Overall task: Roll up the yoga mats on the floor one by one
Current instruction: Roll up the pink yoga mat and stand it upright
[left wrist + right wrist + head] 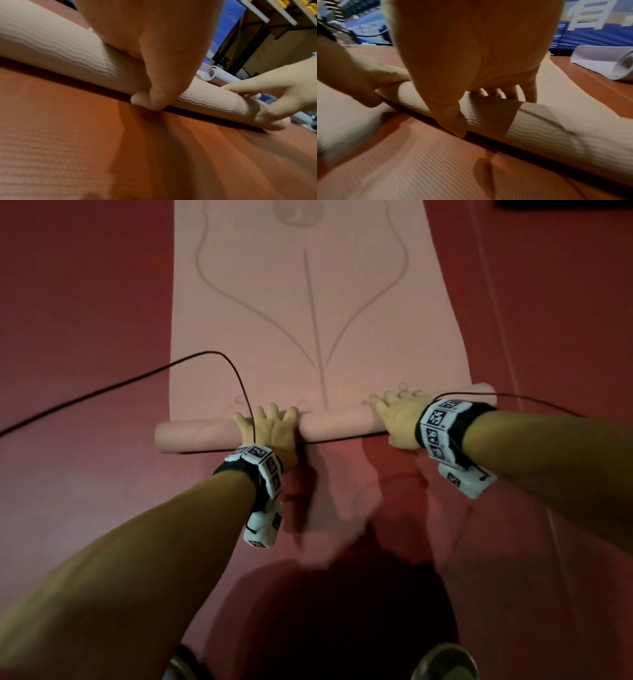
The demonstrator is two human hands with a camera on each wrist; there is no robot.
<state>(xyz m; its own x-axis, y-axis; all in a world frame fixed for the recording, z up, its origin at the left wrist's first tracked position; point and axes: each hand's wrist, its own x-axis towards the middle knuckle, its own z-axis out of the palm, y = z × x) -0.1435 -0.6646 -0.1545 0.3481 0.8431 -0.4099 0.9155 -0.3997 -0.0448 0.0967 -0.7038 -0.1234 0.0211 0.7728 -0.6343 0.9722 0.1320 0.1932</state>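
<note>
Pale pink ribbed foam yoga mat point(308, 313) laid on red textured floor point(85, 320), near end wound into thin roll. Left hand point(270, 429) draped over roll left of middle, fingers curled on top, thumb tucked underneath. Right hand point(397, 419) pressed flatter, fingers spread over roll. Mat judged soft, light, springy; best held wide apart, else skewed. No containers seen.
</note>
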